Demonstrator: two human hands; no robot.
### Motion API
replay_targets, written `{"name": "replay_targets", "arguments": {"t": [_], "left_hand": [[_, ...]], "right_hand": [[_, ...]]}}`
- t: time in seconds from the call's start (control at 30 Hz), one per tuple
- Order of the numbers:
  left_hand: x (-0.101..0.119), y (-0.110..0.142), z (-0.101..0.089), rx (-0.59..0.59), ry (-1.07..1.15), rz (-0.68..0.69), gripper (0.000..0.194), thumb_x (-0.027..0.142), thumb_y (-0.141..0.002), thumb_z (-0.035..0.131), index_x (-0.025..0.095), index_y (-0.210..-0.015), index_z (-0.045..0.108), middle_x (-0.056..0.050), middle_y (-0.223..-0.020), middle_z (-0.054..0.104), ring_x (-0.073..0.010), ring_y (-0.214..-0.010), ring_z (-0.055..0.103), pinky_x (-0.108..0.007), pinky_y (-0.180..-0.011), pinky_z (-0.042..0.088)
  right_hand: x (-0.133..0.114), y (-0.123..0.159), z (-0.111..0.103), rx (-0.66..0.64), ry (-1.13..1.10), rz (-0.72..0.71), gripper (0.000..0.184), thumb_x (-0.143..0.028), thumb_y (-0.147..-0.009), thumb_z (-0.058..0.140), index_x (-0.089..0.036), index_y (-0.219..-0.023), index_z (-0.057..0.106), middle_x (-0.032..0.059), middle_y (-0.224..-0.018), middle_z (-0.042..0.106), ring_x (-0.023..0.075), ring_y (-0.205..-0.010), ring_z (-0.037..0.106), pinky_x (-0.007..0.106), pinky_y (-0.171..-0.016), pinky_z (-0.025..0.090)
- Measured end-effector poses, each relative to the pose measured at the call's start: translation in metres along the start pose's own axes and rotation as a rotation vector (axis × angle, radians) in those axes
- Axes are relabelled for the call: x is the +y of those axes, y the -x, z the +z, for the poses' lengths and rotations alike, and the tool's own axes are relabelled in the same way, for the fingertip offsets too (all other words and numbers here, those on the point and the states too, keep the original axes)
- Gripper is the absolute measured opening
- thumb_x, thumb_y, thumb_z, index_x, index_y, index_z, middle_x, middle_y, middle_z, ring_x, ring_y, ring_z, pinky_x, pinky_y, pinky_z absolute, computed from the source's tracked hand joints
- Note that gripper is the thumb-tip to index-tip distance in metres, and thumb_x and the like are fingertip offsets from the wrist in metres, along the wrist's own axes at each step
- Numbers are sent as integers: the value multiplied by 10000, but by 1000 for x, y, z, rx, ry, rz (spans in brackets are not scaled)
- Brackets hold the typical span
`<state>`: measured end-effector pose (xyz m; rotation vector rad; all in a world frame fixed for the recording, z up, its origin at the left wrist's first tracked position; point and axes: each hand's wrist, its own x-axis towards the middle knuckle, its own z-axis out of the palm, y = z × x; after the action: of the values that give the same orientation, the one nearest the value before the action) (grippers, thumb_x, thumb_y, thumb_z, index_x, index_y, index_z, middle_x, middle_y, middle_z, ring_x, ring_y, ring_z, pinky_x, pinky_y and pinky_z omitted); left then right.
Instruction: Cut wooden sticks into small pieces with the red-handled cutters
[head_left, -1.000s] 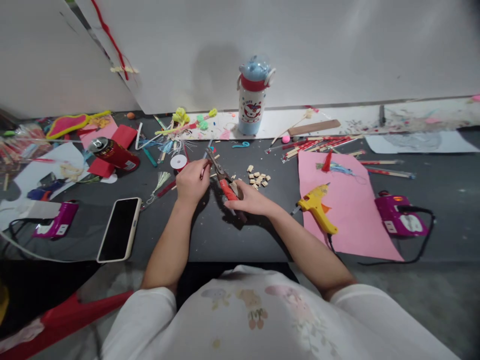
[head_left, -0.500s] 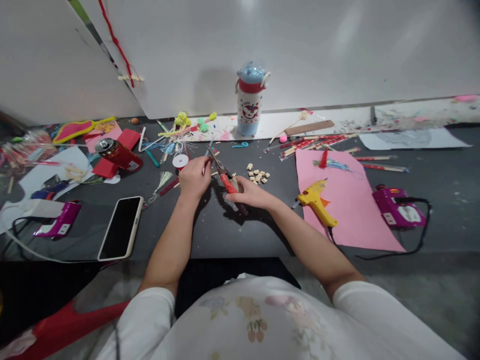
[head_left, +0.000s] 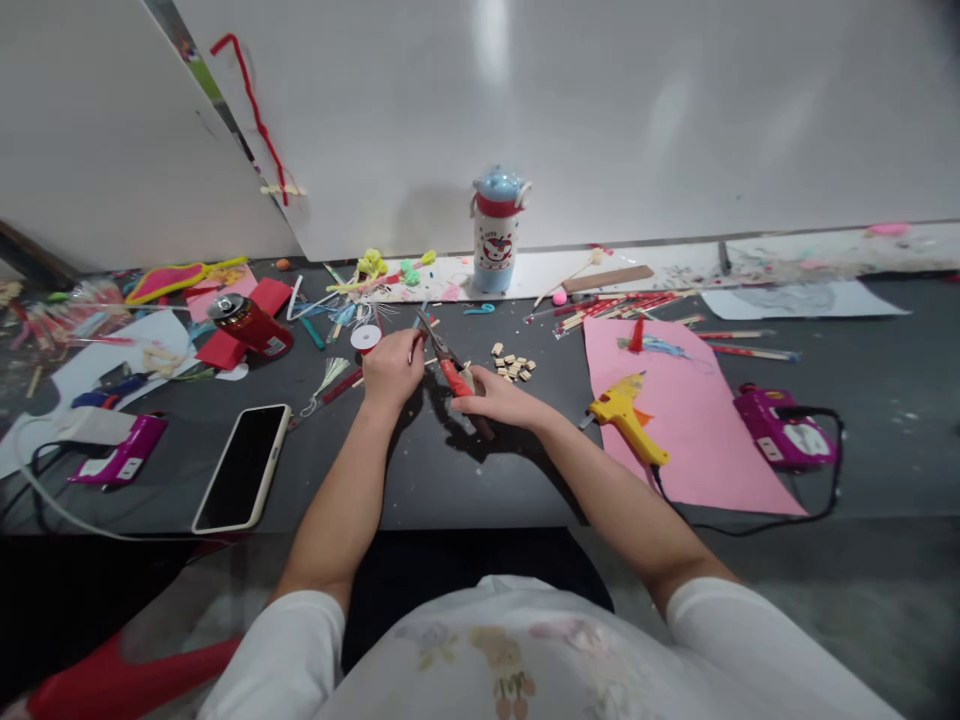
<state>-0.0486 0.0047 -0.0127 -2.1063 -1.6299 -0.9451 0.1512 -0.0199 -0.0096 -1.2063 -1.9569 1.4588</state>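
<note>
Pliers with red handles (head_left: 453,378) are in my right hand (head_left: 506,397), whose fingers wrap round the grips. Their dark jaws point up and left, beside the fingertips of my left hand (head_left: 394,368). That hand is closed in a pinch, and its own fingers hide most of what it holds. A small pale bit shows between it and the pliers, too small to name. Just beyond my right hand lies a loose group of short, pale wooden pieces (head_left: 513,366). A white-topped spool (head_left: 365,337) stands behind my left hand.
A phone (head_left: 242,468) and a red can (head_left: 257,330) are on the left. Rightward, a yellow glue gun (head_left: 628,418) rests on pink paper (head_left: 697,430), near a purple power strip (head_left: 786,428). A bottle (head_left: 496,235) stands at the back, with wrapped sticks (head_left: 615,312) to its right.
The view has tilted up slightly, so the tabletop sits lower in the picture. Both hands and the pliers keep almost the same pose.
</note>
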Motion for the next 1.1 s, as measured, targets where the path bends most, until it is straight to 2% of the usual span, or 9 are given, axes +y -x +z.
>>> {"name": "replay_targets", "arguments": {"t": [0.17, 0.33, 0.47, 0.63, 0.77, 1.1], "left_hand": [[-3, 1, 3, 6, 17, 0, 244, 265, -877, 450, 152, -914, 663, -87, -856, 714, -184, -801, 653, -274, -721, 447], [-6, 4, 6, 27, -2, 4, 246, 273, -871, 460, 151, -929, 667, -89, -872, 716, -185, -811, 656, -275, -731, 454], [-9, 5, 8, 54, -26, 8, 229, 269, -852, 482, 153, -906, 671, -82, -838, 715, -177, -777, 655, -267, -706, 453], [-11, 6, 7, 40, -24, -22, 210, 264, -828, 504, 153, -899, 667, -88, -790, 698, -182, -745, 639, -277, -689, 435], [-11, 6, 6, 73, -64, 16, 182, 247, -819, 521, 150, -869, 667, -84, -750, 689, -177, -708, 629, -271, -657, 419], [-11, 9, 5, 82, -32, 8, 174, 233, -807, 543, 151, -888, 673, -76, -728, 677, -171, -692, 612, -271, -657, 411]], "right_hand": [[-2, 0, -1, 10, 20, 19, 482, -585, -662, 636, -179, -836, 442, -24, -756, 492, 120, -674, 435, 265, -613, 332], [-4, 0, -2, -43, -61, -45, 413, -530, -687, 628, -183, -811, 440, -46, -685, 492, 104, -625, 445, 244, -571, 333], [-1, -2, -2, -59, -67, -70, 449, -559, -672, 630, -184, -855, 464, -51, -682, 500, 106, -608, 469, 241, -559, 340], [2, -4, -3, -49, -42, 4, 550, -612, -622, 644, -180, -914, 467, -19, -768, 558, 132, -658, 523, 251, -566, 375], [2, -5, -5, -75, -32, 22, 590, -649, -608, 636, -181, -926, 466, -17, -791, 572, 140, -677, 540, 250, -573, 382], [-1, -5, -7, -107, -2, 10, 553, -643, -621, 633, -189, -862, 429, -25, -765, 535, 118, -629, 499, 250, -564, 365]]}}
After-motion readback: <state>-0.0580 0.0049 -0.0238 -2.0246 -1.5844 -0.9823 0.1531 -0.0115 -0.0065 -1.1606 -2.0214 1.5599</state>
